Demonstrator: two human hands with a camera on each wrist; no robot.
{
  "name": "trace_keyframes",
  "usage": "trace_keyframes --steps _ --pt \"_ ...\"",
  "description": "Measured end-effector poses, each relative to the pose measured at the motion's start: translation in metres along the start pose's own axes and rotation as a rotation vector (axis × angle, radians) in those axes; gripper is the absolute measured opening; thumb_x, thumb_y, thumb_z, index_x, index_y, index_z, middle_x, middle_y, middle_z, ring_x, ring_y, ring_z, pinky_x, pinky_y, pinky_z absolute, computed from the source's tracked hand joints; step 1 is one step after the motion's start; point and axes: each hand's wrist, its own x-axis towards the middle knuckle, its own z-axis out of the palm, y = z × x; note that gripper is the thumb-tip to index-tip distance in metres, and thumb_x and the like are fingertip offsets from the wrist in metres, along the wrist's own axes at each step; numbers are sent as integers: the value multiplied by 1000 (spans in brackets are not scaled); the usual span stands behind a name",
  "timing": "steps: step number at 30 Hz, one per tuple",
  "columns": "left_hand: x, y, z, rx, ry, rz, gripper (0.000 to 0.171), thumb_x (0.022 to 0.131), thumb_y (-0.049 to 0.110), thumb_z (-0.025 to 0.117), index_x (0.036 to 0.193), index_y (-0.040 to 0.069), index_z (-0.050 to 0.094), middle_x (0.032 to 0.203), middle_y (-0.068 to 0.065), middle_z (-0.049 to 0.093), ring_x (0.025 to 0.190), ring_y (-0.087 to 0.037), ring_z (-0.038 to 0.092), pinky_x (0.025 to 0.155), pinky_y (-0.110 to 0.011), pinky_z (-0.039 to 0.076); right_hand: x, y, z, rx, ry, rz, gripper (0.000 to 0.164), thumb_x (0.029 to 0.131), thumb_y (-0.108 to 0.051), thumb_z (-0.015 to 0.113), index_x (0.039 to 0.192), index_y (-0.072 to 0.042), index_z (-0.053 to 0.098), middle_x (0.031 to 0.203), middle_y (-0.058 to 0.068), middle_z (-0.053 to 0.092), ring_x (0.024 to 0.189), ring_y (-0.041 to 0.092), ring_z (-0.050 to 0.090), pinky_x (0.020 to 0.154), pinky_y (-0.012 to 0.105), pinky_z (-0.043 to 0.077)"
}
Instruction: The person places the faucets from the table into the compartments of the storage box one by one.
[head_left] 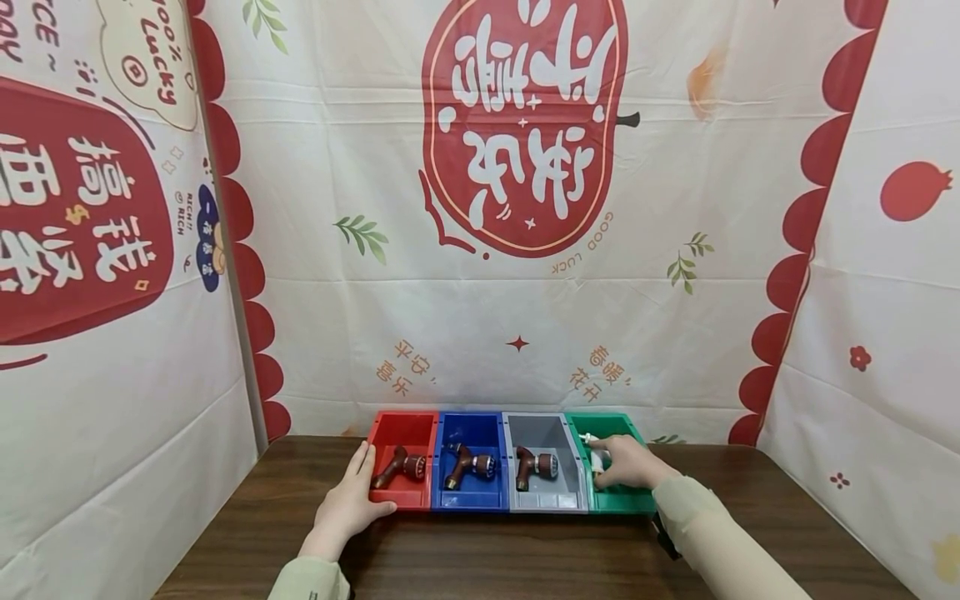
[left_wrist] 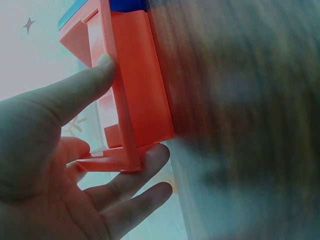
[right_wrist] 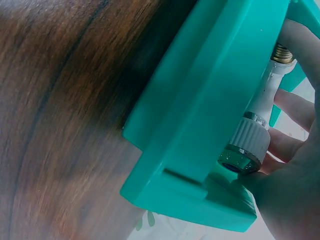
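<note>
My left hand (head_left: 347, 502) grips the front left corner of the red bin (head_left: 408, 503). In the left wrist view its thumb lies on the front rim, with the fingers around the side wall. My right hand (head_left: 632, 463) reaches into the green bin (head_left: 622, 502) and holds a white radiator valve (right_wrist: 260, 102). That valve has a ribbed knob and a brass threaded end; the fingers partly cover it. One brown radiator valve (head_left: 400, 467) lies in the red bin, another brown valve (head_left: 469, 465) in the blue bin (head_left: 471, 502), a third brown valve (head_left: 536, 467) in the grey bin (head_left: 547, 502).
The bins form one row on a dark wooden table (head_left: 465, 558), near its back edge. A printed white cloth (head_left: 480, 308) hangs close behind them, with further cloth panels (head_left: 862, 417) at both sides.
</note>
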Motion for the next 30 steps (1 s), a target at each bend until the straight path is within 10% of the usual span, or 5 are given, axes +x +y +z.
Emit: trace_keyframes --steps 11,21,30 --pt "0 -1 1 -1 0 2 103 72 33 85 152 2 27 158 -15 19 113 -49 53 80 -64 47 0 0 3 -15 -1 3 66 66 -16 78 126 5 61 110 12 67 65 20 43 63 35 37" --pt "1 -1 1 8 0 1 103 72 33 85 152 3 27 159 -14 19 111 -49 54 79 -64 47 0 2 6 -19 -12 -11 69 65 -15 74 129 5 59 62 -3 49 58 17 36 58 32 33" --pt "1 -1 0 9 -2 0 104 72 34 85 152 3 27 159 -14 18 112 -50 53 79 -65 47 2 6 8 -21 -17 -23 66 67 -14 73 129 6 59 54 -5 36 54 14 33 54 29 29"
